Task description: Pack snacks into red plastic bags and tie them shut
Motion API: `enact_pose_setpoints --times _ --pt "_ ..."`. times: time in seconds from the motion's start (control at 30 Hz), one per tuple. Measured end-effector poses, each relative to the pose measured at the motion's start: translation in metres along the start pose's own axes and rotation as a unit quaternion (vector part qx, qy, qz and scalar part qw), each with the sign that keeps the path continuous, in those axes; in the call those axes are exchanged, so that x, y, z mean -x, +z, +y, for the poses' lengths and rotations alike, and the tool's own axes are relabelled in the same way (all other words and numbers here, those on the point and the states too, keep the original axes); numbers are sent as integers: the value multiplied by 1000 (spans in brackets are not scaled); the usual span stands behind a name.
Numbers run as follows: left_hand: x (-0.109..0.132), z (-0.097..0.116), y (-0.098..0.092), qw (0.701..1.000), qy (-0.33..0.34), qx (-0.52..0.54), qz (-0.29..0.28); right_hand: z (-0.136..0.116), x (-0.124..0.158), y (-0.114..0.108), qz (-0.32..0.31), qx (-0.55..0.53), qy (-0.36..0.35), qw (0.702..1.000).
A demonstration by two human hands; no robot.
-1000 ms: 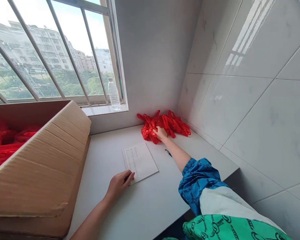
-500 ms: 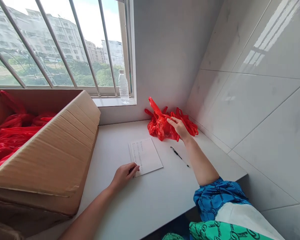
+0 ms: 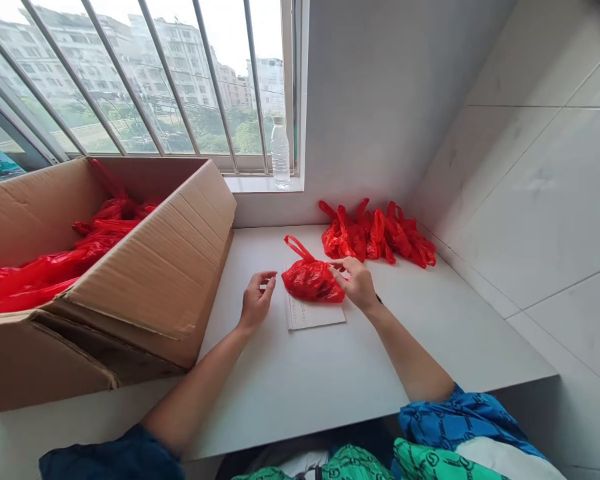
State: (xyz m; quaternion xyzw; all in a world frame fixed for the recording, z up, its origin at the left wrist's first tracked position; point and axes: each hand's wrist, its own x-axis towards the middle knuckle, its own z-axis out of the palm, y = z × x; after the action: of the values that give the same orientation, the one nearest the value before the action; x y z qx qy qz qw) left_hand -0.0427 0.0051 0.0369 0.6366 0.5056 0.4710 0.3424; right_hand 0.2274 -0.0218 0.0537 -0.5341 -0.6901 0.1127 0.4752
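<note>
My right hand grips a small filled red plastic bag, its loop handle sticking up to the left, and holds it over a sheet of printed paper on the white counter. Just left of the bag, my left hand is raised off the counter, fingers apart and empty. Behind them, a pile of several more red bags lies against the back wall.
A big open cardboard box full of red bags fills the left side. A clear water bottle stands on the window sill. Tiled wall closes the right side; the counter's front edge runs near my body.
My right hand pulled one red bag out of the pile and brought it over the paper. My left hand lifted off the paper's corner and opened beside the bag. The view shifted.
</note>
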Motion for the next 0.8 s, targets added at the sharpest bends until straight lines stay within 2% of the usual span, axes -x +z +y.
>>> enact_pose_setpoints --times 0.1,0.23,0.37,0.5,0.57,0.67,0.73,0.77,0.8 --pt "-30 11 18 1000 -8 9 -22 -2 3 6 -41 -7 24 999" --pt "-57 13 42 994 -70 18 -78 7 5 15 -80 -2 82 993" --pt "-48 12 47 983 -123 54 -125 17 7 21 -73 -16 129 989" --pt "-24 22 44 973 -113 136 -149 9 8 25 -85 -62 121 987" --pt "-18 28 41 957 -102 235 -138 0 8 26 -79 -98 103 987" --pt "-21 30 36 919 -132 369 -46 -12 9 24 -18 -163 65 984" --pt "-24 28 33 910 -169 379 4 -17 10 23 17 -184 53 981" --pt "-23 28 32 908 -188 374 8 -19 11 22 19 -183 52 982" --pt "-21 28 31 910 -200 364 -11 -21 11 21 14 -181 49 982"
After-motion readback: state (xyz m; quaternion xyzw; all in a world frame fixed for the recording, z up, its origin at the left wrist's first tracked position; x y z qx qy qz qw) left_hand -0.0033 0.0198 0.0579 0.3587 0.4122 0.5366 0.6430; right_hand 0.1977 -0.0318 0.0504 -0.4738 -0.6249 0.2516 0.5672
